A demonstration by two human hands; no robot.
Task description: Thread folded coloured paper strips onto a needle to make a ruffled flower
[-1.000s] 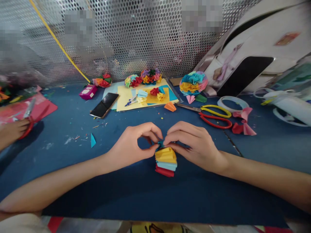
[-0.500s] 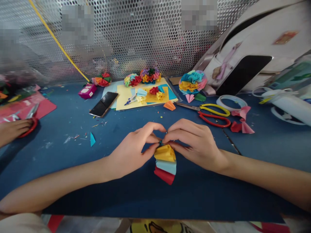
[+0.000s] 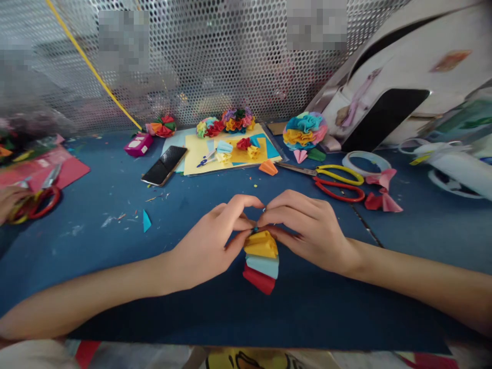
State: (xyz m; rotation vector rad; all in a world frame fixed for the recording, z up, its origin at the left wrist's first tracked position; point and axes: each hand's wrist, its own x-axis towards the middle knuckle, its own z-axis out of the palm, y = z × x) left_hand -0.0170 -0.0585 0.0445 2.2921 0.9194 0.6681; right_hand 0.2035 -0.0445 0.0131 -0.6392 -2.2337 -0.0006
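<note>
My left hand [image 3: 221, 238] and my right hand [image 3: 307, 230] meet fingertip to fingertip above the front part of the table. Both are closed in a pinch around a small dark blue-green piece [image 3: 255, 230], mostly hidden by the fingers. Directly below it is a row of folded, crinkled paper pieces: a yellow one [image 3: 262, 245] touching my fingertips, a light blue one [image 3: 263, 266], and a red one [image 3: 259, 281] nearest me. How these pieces are joined cannot be seen.
Yellow-and-red-handled scissors [image 3: 338, 174], a tape roll [image 3: 367, 160] and pink paper [image 3: 384, 189] lie to the right. Behind are paper sheets [image 3: 196, 161], a phone [image 3: 164, 165] and a paper pompom [image 3: 305, 130]. At left, another person's hand [image 3: 11, 200] is by red-handled scissors [image 3: 45, 201].
My hands and the paper row have barely shifted. On the left, the other person's hand has drawn back from the red scissor handle, showing more of the handles.
</note>
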